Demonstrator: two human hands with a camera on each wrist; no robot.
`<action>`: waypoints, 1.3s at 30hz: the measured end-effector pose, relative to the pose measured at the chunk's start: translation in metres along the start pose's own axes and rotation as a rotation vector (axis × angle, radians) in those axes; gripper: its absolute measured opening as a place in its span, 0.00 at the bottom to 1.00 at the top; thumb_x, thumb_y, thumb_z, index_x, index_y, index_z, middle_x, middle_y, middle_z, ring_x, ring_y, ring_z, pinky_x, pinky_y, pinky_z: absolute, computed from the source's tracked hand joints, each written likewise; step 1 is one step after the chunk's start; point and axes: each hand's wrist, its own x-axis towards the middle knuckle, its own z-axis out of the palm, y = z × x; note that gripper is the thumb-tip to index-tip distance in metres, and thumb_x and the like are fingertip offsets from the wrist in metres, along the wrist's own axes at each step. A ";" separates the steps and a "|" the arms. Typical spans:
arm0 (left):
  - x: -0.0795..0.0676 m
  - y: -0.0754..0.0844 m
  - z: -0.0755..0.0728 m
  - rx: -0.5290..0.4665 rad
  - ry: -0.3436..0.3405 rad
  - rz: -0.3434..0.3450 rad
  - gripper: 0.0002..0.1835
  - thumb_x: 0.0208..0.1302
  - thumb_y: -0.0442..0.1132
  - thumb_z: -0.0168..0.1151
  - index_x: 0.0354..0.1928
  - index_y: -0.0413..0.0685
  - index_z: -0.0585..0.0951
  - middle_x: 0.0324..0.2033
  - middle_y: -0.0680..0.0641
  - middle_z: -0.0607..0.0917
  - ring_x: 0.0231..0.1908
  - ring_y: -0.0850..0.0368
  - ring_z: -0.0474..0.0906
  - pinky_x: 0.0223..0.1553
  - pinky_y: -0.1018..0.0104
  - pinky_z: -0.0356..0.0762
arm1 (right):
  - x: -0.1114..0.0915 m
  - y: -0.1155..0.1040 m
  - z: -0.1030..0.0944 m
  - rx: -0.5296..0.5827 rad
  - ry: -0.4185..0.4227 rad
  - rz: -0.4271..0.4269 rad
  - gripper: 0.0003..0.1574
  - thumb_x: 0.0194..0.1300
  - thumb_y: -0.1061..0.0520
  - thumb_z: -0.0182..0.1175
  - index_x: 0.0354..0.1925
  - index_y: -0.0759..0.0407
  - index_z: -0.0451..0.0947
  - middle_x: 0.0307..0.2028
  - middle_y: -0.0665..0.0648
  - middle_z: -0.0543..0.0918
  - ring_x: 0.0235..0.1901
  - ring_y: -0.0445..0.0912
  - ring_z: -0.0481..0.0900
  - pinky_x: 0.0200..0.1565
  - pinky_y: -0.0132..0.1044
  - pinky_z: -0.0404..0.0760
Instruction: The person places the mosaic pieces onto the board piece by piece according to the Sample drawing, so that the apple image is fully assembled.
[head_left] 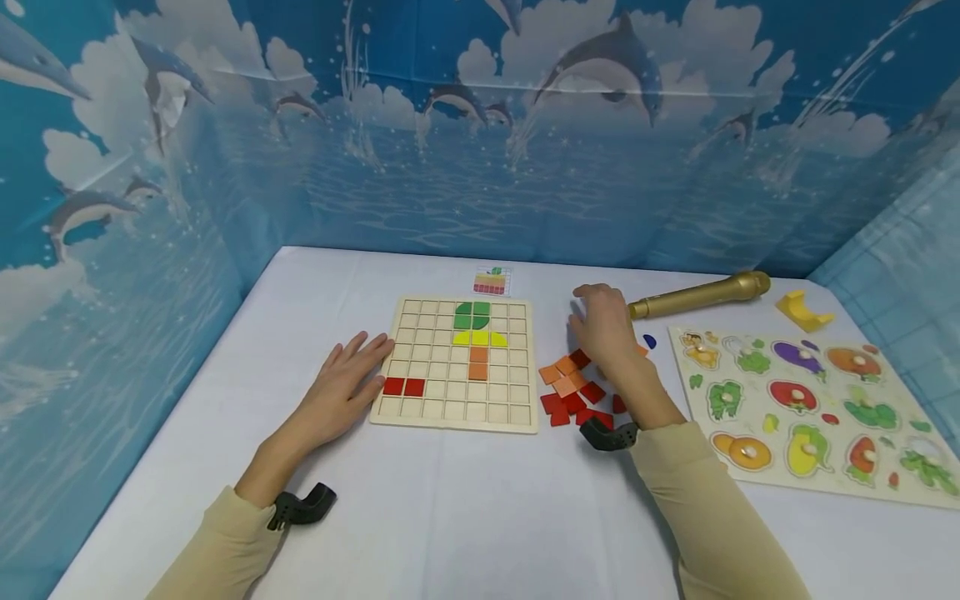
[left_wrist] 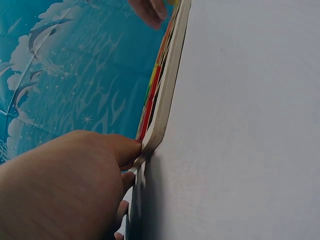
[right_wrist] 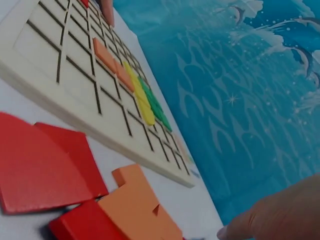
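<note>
A wooden grid board (head_left: 442, 408) lies on the white table with green leaf-shaped, yellow, orange and red pieces set in its cells. My left hand (head_left: 341, 392) rests at the board's left edge, fingers spread; the left wrist view shows the thumb (left_wrist: 122, 150) against the board's corner. Two red squares (head_left: 403, 387) sit in cells beside it. Over the far side of a loose pile of red and orange tiles (head_left: 566, 383), right of the board, is my right hand (head_left: 606, 327). Its index finger and thumb stand apart, with nothing visible between them. The palm side is hidden.
A small pattern card (head_left: 492, 282) lies behind the board. To the right are a gold microphone (head_left: 701, 296), a yellow curved block (head_left: 804, 312), a blue piece (head_left: 649, 341) and a vegetable puzzle board (head_left: 817, 408). A dolphin-print curtain (head_left: 480, 183) borders the table.
</note>
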 end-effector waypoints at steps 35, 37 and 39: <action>-0.001 0.001 -0.001 -0.001 0.008 0.007 0.30 0.80 0.39 0.55 0.80 0.46 0.66 0.80 0.43 0.65 0.83 0.37 0.47 0.81 0.34 0.37 | 0.001 -0.008 0.008 0.195 -0.145 -0.214 0.22 0.65 0.61 0.73 0.57 0.62 0.85 0.49 0.61 0.89 0.49 0.55 0.84 0.57 0.53 0.85; -0.001 0.001 -0.001 -0.001 0.006 0.007 0.30 0.80 0.39 0.55 0.80 0.47 0.66 0.80 0.43 0.65 0.83 0.38 0.47 0.81 0.34 0.37 | -0.001 -0.016 0.009 0.227 -0.189 -0.262 0.23 0.64 0.60 0.74 0.57 0.60 0.86 0.50 0.58 0.89 0.50 0.54 0.85 0.58 0.52 0.86; -0.001 0.001 0.000 0.002 0.005 0.006 0.30 0.80 0.39 0.55 0.81 0.47 0.66 0.80 0.43 0.64 0.83 0.38 0.47 0.81 0.34 0.37 | -0.004 -0.024 0.010 0.246 -0.217 -0.289 0.23 0.64 0.59 0.75 0.57 0.59 0.86 0.50 0.57 0.90 0.50 0.53 0.86 0.57 0.51 0.86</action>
